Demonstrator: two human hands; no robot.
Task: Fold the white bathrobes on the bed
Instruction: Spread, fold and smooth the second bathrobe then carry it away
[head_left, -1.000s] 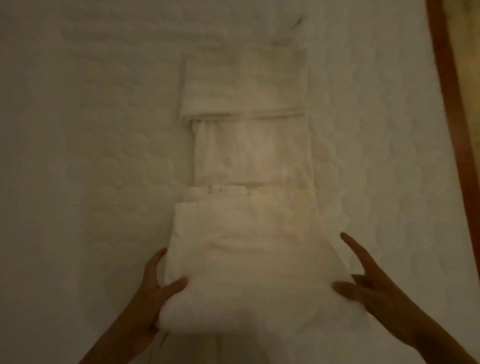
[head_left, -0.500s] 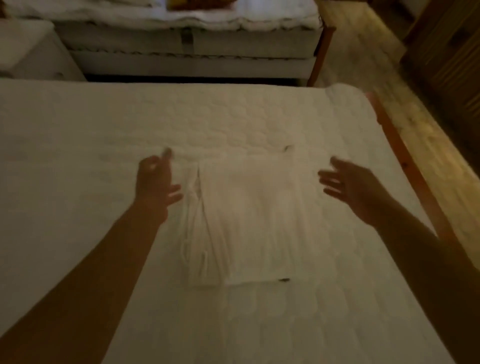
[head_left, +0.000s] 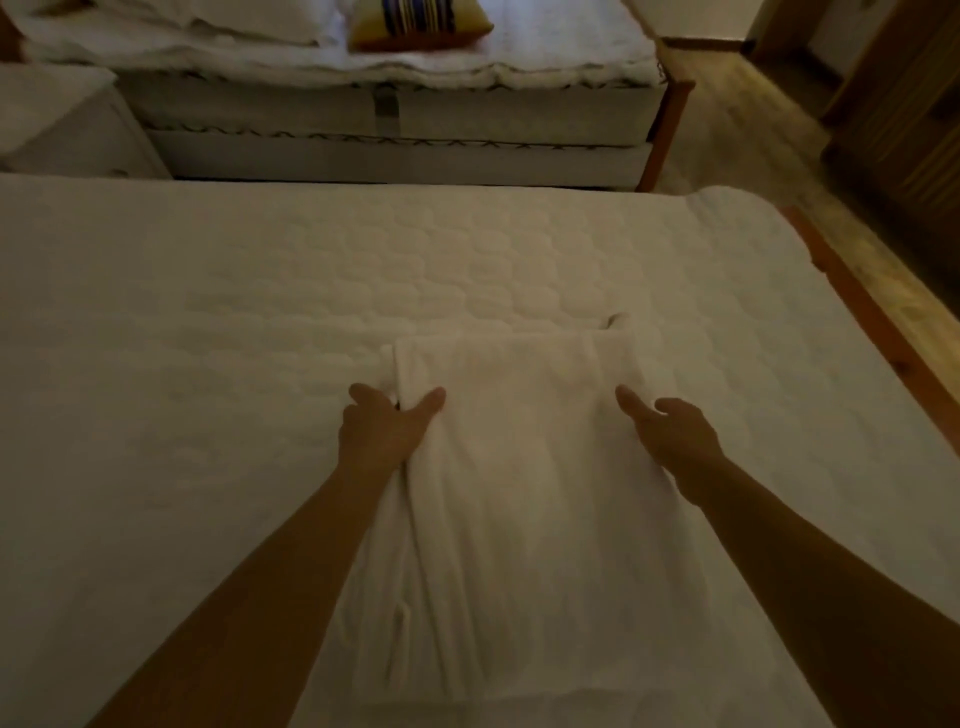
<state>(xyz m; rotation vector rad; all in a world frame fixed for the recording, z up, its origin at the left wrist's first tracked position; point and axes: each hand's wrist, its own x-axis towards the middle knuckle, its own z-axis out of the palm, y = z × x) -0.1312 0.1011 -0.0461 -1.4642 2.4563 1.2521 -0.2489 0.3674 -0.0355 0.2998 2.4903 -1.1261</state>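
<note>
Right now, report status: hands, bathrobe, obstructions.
Left hand grips folded bathrobe, left edge. Right hand on right edge, thumb on top, fingers hidden. Nothing else atop it.

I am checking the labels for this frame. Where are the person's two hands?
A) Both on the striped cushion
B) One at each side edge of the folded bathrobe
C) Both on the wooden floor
B: the left hand and the right hand hold opposite side edges of the folded white bathrobe, with the thumbs on top.

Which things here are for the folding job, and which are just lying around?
For the job: bathrobe, the bed under it, left hand and right hand at its sides.
Just lying about: striped pillow, other bed, nightstand.
</note>
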